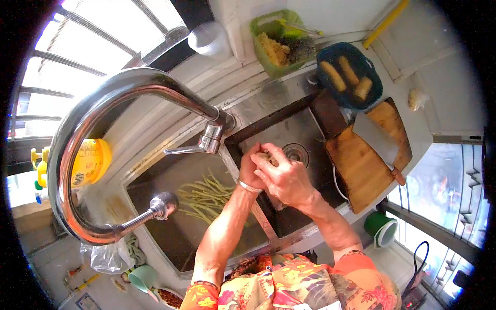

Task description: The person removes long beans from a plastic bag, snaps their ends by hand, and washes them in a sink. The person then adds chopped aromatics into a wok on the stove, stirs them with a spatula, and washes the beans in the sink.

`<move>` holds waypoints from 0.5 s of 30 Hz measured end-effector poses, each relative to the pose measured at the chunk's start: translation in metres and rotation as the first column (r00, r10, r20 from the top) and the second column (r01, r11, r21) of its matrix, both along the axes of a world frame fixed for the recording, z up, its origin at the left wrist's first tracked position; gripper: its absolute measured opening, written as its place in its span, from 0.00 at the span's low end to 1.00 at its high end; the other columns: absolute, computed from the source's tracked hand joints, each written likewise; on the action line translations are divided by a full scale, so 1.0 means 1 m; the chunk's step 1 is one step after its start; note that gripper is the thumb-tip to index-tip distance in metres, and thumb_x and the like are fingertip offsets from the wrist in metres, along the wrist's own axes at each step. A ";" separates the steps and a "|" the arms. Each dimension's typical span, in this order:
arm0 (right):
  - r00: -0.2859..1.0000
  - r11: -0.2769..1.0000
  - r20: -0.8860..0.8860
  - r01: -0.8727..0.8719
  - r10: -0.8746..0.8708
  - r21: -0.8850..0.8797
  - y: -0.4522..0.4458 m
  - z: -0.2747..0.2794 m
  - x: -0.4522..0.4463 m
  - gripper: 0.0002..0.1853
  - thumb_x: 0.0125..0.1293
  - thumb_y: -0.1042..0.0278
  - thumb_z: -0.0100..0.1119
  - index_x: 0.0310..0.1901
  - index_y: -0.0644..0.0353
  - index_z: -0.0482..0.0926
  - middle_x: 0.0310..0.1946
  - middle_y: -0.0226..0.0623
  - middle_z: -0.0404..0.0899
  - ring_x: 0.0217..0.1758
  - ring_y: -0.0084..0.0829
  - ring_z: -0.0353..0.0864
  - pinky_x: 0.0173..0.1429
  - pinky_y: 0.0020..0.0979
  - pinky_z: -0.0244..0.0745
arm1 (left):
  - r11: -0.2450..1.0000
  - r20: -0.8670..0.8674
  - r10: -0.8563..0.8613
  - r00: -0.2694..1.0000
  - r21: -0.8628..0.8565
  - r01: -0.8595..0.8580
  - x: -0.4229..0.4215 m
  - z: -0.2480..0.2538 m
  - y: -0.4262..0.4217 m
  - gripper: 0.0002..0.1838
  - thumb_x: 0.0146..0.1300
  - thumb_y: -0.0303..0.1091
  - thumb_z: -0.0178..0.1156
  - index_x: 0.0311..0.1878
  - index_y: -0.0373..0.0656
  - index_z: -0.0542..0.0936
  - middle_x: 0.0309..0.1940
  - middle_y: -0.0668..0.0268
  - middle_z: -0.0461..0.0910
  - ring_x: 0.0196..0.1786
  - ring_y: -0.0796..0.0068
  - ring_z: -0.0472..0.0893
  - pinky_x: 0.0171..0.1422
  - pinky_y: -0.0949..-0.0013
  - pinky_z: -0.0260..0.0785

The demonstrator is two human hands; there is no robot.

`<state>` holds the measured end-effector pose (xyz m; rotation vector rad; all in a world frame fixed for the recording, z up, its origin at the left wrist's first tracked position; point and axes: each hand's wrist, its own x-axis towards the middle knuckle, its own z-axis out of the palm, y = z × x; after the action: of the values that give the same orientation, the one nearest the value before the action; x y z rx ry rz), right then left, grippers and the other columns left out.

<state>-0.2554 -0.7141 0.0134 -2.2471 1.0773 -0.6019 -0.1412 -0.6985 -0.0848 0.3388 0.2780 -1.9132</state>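
Observation:
My left hand (252, 168) and my right hand (289, 181) are together above the right sink basin (289, 129), near its divider. Between their curled fingers is a small brownish piece (270, 159), mostly covered, too hidden to name. A bracelet circles my left wrist. Long green beans (206, 196) lie in the left basin (150, 181), to the left of my left forearm. The drain (296, 154) shows just beyond my right hand.
A chrome faucet (139, 77) arches over the left basin. At the right, a cleaver (376, 138) rests on a wooden board (356, 165). Behind stand a blue basket (326, 94) with yellowish pieces and a green container (268, 64). A yellow jug (95, 161) is at the left.

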 end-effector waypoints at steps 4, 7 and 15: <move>0.916 0.956 0.315 0.285 -0.250 -0.070 -0.024 -0.031 -0.010 0.05 0.56 0.76 0.56 0.35 0.63 0.79 0.33 0.44 0.78 0.36 0.40 0.78 0.38 0.32 0.73 | 0.953 0.107 0.102 0.989 0.274 -0.128 -0.002 0.001 -0.005 0.15 0.63 0.42 0.48 0.28 0.43 0.74 0.27 0.64 0.77 0.34 0.65 0.77 0.42 0.61 0.71; 0.836 0.843 0.113 0.534 -0.537 0.058 -0.052 -0.125 -0.022 0.07 0.53 0.74 0.59 0.34 0.65 0.78 0.29 0.47 0.78 0.31 0.43 0.78 0.35 0.34 0.72 | 0.950 0.187 0.107 0.976 0.270 -0.156 0.006 0.011 -0.006 0.12 0.61 0.41 0.50 0.27 0.44 0.74 0.24 0.65 0.75 0.31 0.65 0.75 0.36 0.59 0.70; 0.781 0.785 -0.212 0.613 -0.587 0.087 -0.093 -0.239 -0.011 0.12 0.49 0.70 0.59 0.34 0.67 0.75 0.29 0.55 0.76 0.36 0.50 0.76 0.36 0.46 0.70 | 0.947 0.177 0.151 0.973 0.255 -0.193 0.025 0.048 -0.015 0.11 0.61 0.38 0.51 0.26 0.44 0.72 0.23 0.65 0.73 0.29 0.68 0.73 0.32 0.64 0.65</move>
<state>-0.2665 -0.8069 -0.2256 -1.8199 1.8999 -0.5487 -0.1162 -0.7140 -0.0365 0.6231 0.4525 -1.6670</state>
